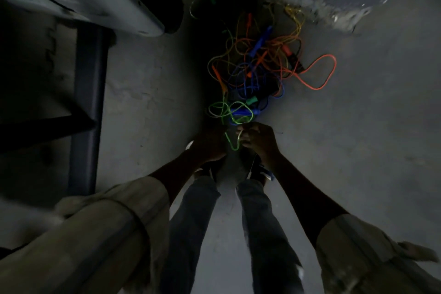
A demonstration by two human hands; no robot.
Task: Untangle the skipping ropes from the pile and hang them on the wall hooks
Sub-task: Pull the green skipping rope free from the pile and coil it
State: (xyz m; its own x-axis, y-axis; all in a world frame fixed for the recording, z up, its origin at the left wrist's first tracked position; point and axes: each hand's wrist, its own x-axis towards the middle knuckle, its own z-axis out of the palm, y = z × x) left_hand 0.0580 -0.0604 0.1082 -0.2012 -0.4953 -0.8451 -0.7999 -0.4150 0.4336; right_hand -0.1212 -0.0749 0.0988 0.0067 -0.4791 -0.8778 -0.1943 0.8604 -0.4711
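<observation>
the pile of skipping ropes (260, 64) lies on the grey floor (358, 126) near the wall, a loose knot of orange, blue, yellow and green cords with coloured handles poking out. an orange loop (321, 74) trails off to one side. the green rope (226, 112) reaches from the pile's near edge down to both hands. the left hand (211, 142) and right hand (259, 139) sit close together just below the pile, fingers curled on a short hanging bend of the green rope between them. a dark metal frame (88, 102) stands well apart.
</observation>
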